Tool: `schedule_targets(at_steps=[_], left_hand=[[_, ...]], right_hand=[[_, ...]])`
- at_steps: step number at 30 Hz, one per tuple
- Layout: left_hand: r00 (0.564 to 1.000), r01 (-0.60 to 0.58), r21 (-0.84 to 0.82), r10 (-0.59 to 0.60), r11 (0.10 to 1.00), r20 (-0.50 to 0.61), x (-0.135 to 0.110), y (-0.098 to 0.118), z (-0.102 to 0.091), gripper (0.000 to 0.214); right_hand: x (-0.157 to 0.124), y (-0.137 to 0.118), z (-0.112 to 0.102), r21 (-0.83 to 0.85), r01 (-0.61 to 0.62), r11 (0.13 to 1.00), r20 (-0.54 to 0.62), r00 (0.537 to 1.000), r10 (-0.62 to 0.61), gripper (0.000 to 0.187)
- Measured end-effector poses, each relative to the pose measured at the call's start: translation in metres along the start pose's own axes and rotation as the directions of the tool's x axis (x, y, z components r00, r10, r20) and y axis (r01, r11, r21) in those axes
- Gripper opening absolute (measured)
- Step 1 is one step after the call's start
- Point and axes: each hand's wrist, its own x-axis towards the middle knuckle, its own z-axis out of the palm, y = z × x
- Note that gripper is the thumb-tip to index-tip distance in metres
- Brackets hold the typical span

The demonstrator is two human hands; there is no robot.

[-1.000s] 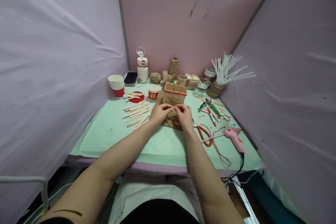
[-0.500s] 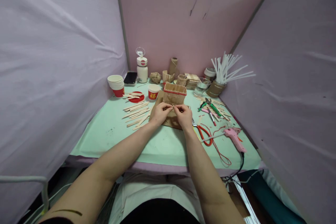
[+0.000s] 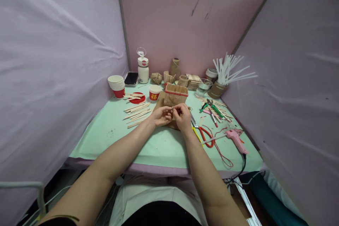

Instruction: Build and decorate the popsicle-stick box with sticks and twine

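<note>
My left hand (image 3: 162, 116) is turned partly palm-up, its fingers curled and their tips meeting those of my right hand (image 3: 182, 117). The right thumb and forefinger are pinched together. Whatever lies between the fingertips is too small to make out. Just beyond both hands stands a small rectangular box of wooden sticks (image 3: 175, 96) with a red-trimmed rim. A brown board (image 3: 160, 100) lies beneath the box and hands, mostly covered by them. To the right of my right hand are scissors (image 3: 206, 136) with red and yellow handles.
Loose wooden sticks (image 3: 137, 113) lie at left, near a red lid (image 3: 137, 98) and paper cups (image 3: 116, 85). On the right are green-handled pliers (image 3: 215, 108), red cord (image 3: 221, 153) and a pink glue gun (image 3: 236, 140). A water glass (image 3: 203, 88) and white glue sticks (image 3: 230, 69) stand behind.
My left hand has rolled palm-up and its fingers have curled in. The right hand has shifted slightly left, its fingertips still against the left's. The box stays in place.
</note>
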Motion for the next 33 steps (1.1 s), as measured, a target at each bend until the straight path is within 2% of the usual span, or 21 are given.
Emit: schedule_targets(at_steps=[4, 6, 8, 10, 12, 14, 16, 18, 20, 22, 24, 27, 29, 31, 33], left_hand=[[1.0, -0.008, -0.019, 0.009, 1.0, 0.016, 0.0, -0.002, 0.0, 0.002], [0.994, -0.111, 0.02, 0.111, 0.994, -0.022, 0.001, -0.008, 0.002, 0.005], [0.965, -0.242, 0.108, 0.251, 0.964, -0.079, 0.002, -0.014, 0.004, 0.011], [0.941, -0.299, 0.165, 0.32, 0.94, -0.114, 0.002, -0.017, 0.005, 0.014], [0.964, -0.231, 0.119, 0.244, 0.966, -0.107, 0.001, -0.015, 0.005, 0.012], [0.991, -0.111, 0.054, 0.114, 0.992, -0.065, -0.001, -0.011, 0.004, 0.007], [1.0, -0.014, 0.03, 0.015, 0.999, -0.024, -0.003, -0.005, 0.004, 0.005], [1.0, 0.026, 0.032, -0.026, 0.999, -0.003, -0.005, -0.002, 0.003, 0.007], [1.0, 0.018, 0.033, -0.018, 0.999, 0.001, -0.005, -0.002, 0.004, 0.007], [0.999, -0.034, 0.033, 0.034, 0.999, -0.013, -0.004, -0.005, 0.005, 0.006], [0.989, -0.139, 0.054, 0.141, 0.989, -0.038, -0.002, -0.009, 0.006, 0.005], [0.928, -0.35, 0.165, 0.366, 0.922, -0.074, 0.001, -0.016, 0.006, 0.011], [0.887, -0.42, 0.241, 0.452, 0.875, -0.092, 0.002, -0.019, 0.006, 0.015], [0.881, -0.416, 0.268, 0.458, 0.869, -0.117, 0.003, -0.019, 0.005, 0.017], [0.917, -0.345, 0.219, 0.377, 0.913, -0.128, 0.003, -0.017, 0.004, 0.015]], right_hand=[[0.0, 0.0, 0.0, 0.046, -0.044, 0.998, -0.006, 0.999, 0.044, 0.01], [0.001, 0.002, 0.001, 0.083, -0.109, 0.991, -0.009, 0.994, 0.11, 0.012], [0.002, 0.004, 0.0, 0.106, -0.17, 0.98, -0.002, 0.985, 0.171, 0.016], [0.002, 0.005, -0.001, 0.117, -0.2, 0.973, 0.011, 0.98, 0.2, 0.019], [0.003, 0.004, -0.002, 0.124, -0.193, 0.973, 0.018, 0.981, 0.193, 0.02], [0.003, 0.002, -0.003, 0.119, -0.154, 0.981, 0.022, 0.988, 0.152, 0.018], [0.002, -0.001, -0.003, 0.117, -0.103, 0.988, 0.036, 0.994, 0.1, 0.014], [0.002, -0.002, -0.003, 0.129, -0.068, 0.989, 0.056, 0.997, 0.061, 0.012], [0.002, -0.001, -0.002, 0.148, -0.074, 0.986, 0.062, 0.996, 0.065, 0.011], [0.002, 0.003, -0.001, 0.172, -0.122, 0.978, 0.056, 0.992, 0.114, 0.011], [0.002, 0.007, 0.0, 0.209, -0.185, 0.96, 0.058, 0.983, 0.177, 0.013], [0.002, 0.013, 0.002, 0.238, -0.247, 0.939, 0.057, 0.969, 0.24, 0.02], [0.003, 0.015, 0.003, 0.226, -0.263, 0.938, 0.038, 0.964, 0.262, 0.023], [0.003, 0.015, 0.002, 0.206, -0.272, 0.94, 0.021, 0.961, 0.274, 0.021], [0.003, 0.012, 0.0, 0.188, -0.254, 0.949, 0.018, 0.967, 0.255, 0.017]])
